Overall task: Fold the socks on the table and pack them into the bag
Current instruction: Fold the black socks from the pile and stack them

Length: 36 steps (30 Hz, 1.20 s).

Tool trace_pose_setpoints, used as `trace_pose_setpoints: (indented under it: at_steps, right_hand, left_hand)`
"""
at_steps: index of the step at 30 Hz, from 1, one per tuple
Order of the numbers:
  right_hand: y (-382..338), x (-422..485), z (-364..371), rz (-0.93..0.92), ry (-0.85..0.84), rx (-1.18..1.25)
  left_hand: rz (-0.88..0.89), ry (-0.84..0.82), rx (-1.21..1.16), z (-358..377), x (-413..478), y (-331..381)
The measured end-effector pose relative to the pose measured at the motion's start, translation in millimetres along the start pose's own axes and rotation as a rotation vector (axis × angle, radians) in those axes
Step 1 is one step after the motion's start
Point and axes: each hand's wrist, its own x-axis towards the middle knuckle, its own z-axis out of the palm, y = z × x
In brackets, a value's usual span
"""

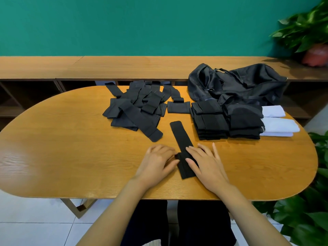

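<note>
- A long black sock (180, 135) lies flat on the oval wooden worktop (71, 148). It runs from near the front edge away from the person, tilted slightly to the left.
- The right hand (206, 162) lies palm down on the near part of this sock. Its fingers are straight and spread, with the index finger and thumb on the fabric.
- The left hand (157, 164) sits at the sock's left edge with its fingers curled in against the fabric and the thumb tip touching it. I cannot tell whether it actually pinches the cloth.
- Farther back, left of centre, is a loose heap of unfolded black socks (134, 107), lying crossed over one another.
- Just right of the heap lies a single folded black sock (178, 107).
- Right of that are two stacks of folded black socks (210, 123), side by side and touching.
- A few folded white socks (279, 125) lie against the right-hand stack.
- The black bag (239, 82) slumps behind the stacks at the worktop's far right. Its near edge touches them and its straps are loose on top.
- A low wooden shelf unit (124, 66) runs along the green wall behind.
- On the unit's right end is a leafy plant (307, 23) in a reddish pot (316, 55).
- More green foliage (305, 219) shows at the lower right, beside the worktop.
</note>
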Motion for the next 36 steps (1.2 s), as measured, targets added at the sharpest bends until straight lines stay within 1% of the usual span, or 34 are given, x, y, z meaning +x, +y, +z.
trace_pose_setpoints:
  at_steps: [3, 5, 8, 11, 14, 16, 19, 25, 30, 36]
  right_hand:
    - [-1, 2, -2, -0.038, -0.055, 0.082]
    - [3, 2, -3, -0.074, -0.060, 0.110]
    - [12, 3, -1, -0.084, -0.036, 0.080]
    - [11, 4, 2, -0.069, -0.047, 0.075]
    - [9, 5, 3, -0.064, -0.058, 0.059]
    - [10, 5, 4, -0.064, -0.055, 0.047]
    - [9, 3, 4, -0.066, -0.022, 0.060]
    - [12, -1, 2, -0.111, 0.044, 0.173]
    - [14, -3, 7, -0.192, 0.153, 0.158]
    - [14, -3, 7, -0.197, 0.279, 0.202]
  left_hand:
    - [-0.021, -0.063, 0.023, 5, -3, 1]
    - [-0.060, -0.058, 0.022, 3, -6, -5]
    - [-0.106, -0.020, 0.025, 0, -9, -14]
    - [-0.093, 0.025, -0.013, 1, -15, -17]
    - [-0.064, -0.041, -0.095, 1, -19, -15]
    - [-0.047, -0.075, -0.098, 1, -19, -16]
    - [-0.051, -0.076, -0.096, 1, -19, -17]
    - [-0.093, -0.066, -0.101, 1, -18, -14]
    - [-0.107, -0.049, -0.131, 0, -18, -16]
    - [-0.104, -0.042, -0.162, 1, -18, -16]
